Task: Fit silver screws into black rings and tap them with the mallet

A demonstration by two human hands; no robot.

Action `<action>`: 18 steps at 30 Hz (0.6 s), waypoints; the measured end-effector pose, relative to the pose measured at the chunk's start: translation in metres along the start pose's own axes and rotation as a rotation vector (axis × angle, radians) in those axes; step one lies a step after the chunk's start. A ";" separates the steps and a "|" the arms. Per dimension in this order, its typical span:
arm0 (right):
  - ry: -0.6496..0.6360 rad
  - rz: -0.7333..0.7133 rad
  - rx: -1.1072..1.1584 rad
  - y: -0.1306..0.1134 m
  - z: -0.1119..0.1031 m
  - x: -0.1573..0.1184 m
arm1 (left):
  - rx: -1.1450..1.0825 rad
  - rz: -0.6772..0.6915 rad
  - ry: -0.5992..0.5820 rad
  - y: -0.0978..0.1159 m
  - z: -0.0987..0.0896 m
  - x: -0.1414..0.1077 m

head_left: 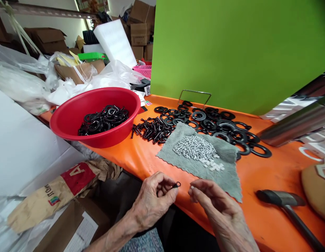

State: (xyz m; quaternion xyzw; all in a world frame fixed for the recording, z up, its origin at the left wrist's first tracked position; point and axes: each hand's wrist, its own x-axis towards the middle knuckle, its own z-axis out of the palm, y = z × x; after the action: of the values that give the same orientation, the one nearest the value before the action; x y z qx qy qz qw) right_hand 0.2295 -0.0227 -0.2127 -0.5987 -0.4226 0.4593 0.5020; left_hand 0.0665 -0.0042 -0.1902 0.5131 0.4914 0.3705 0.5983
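My left hand point(154, 199) pinches a small black part with a ring end point(178, 184) between thumb and fingertips, over the table's front edge. Just right of it, my right hand point(217, 206) has thumb and forefinger pressed together on a tiny white piece point(192, 188). Beyond both hands lies a grey cloth point(167, 147) bearing a heap of silver pins point(194, 147) and a few small white pieces point(213, 165). Small black parts point(154, 130) are piled left of the cloth, and black rings point(227, 126) are spread behind it.
A red basin point(65, 120) with black parts stands at the left on the orange table point(120, 154). A hammer point(283, 198) lies at the right, near a round tan object point(316, 189) and a metal cylinder point(294, 122). A green panel point(238, 52) rises behind.
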 end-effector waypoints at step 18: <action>-0.197 0.009 0.114 0.002 0.012 -0.004 | 0.303 0.190 0.016 0.002 0.002 -0.005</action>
State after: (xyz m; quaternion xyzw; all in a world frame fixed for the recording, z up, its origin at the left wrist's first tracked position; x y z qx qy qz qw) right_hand 0.2169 -0.0246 -0.2150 -0.5230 -0.4403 0.5414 0.4894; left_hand 0.0678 -0.0087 -0.1869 0.6387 0.4956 0.3512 0.4723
